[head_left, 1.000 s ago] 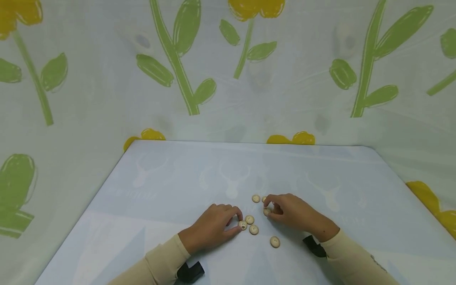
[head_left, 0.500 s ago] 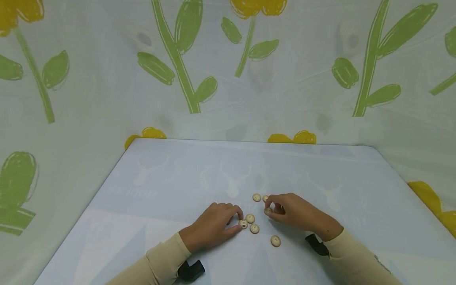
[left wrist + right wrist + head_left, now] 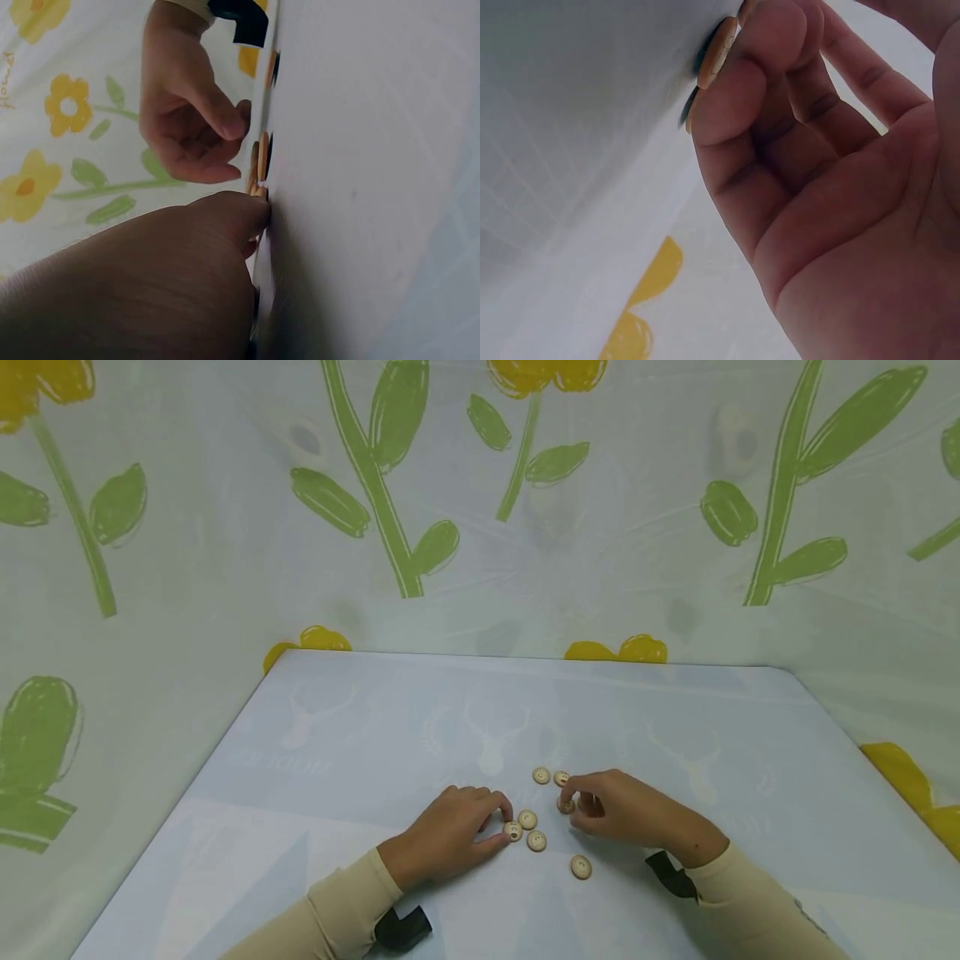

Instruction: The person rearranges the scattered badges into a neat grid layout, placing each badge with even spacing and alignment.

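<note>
Left hand, head view: the left hand (image 3: 447, 837) is bent at the fingers, and a pale button (image 3: 513, 831) is pinched by its rim between forefinger and thumb.
Right hand, head view: the right hand (image 3: 630, 810) is loosely curved, thumb and forefinger parted; a second button (image 3: 566, 807) is touched at its rim by the forefinger.
Buttons: round, cream-coloured, with raised rims and small holes. Beside the pinched one are set a third button (image 3: 528, 819) and a fourth button (image 3: 536, 841); beyond the second, a fifth button (image 3: 542, 775) and a sixth button (image 3: 562, 778). A seventh button (image 3: 581, 867) is left between the hands, nearer the person.
Surface: the smooth tabletop (image 3: 405, 710) is patterned with faint deer heads.
Left wrist view: buttons are seen edge-on — thin, brown-rimmed — at the left fingertips; a gap is shown between the right thumb and forefinger.
Right wrist view: the right palm is faced, fingers loosely bent, with a button edge just at the fingertips; whether the thumb is touching cannot be told here.
</note>
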Motion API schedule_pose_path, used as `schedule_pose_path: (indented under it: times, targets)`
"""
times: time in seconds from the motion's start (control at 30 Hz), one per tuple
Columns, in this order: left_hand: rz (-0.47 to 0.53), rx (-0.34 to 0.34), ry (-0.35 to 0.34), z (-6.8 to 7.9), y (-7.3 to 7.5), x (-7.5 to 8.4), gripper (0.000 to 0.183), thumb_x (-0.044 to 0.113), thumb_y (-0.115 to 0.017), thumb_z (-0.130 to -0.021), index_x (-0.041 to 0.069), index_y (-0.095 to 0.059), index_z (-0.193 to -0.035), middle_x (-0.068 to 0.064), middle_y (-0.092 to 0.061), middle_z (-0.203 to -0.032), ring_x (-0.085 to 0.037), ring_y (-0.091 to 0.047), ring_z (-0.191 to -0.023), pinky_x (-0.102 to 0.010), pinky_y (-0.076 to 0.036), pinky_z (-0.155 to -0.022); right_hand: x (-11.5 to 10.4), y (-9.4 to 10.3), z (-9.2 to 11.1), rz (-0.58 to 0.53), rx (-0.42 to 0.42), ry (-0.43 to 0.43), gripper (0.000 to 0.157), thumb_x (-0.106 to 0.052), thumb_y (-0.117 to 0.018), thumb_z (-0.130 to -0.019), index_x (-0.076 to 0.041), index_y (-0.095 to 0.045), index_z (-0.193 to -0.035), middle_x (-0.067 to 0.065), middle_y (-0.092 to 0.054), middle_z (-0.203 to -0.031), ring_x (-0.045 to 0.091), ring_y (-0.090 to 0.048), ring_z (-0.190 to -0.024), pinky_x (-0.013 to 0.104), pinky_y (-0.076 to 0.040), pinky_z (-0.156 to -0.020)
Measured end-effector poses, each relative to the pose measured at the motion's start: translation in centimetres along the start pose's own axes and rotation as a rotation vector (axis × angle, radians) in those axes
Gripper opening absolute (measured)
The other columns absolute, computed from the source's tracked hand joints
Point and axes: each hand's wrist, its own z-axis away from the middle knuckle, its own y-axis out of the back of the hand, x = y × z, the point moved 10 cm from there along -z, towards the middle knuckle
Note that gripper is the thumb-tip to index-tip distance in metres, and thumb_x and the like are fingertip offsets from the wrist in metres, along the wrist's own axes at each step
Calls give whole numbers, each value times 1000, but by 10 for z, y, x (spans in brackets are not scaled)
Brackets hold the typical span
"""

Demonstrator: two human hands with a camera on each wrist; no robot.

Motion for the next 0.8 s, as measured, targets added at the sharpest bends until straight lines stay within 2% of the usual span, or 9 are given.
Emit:
schedule_pose_path:
  times: [0.57,0.8]
  targets:
    - [6,1,-2,1,2,1,17,36,-70,-93,27,-64,-106,15,-46,-72,-1,-41,-65,-23,-36,-70,-9,-12,7,-113,-159,28,17,-18,-77,-86,-24,-66,-97,-10,-56,-74,2,-51,-67,22,-47,-62]
    - [9,3,-3,0,2,0,17,36,-70,-93,27,-64,-106,15,-45,-71,-1,-41,-65,-23,-35,-68,-15,-22,11,-148,-229,-13,23,-24,-82,-82,-27,-66,-98,-9,-60,-72,2,-54,-64,21,-47,-61]
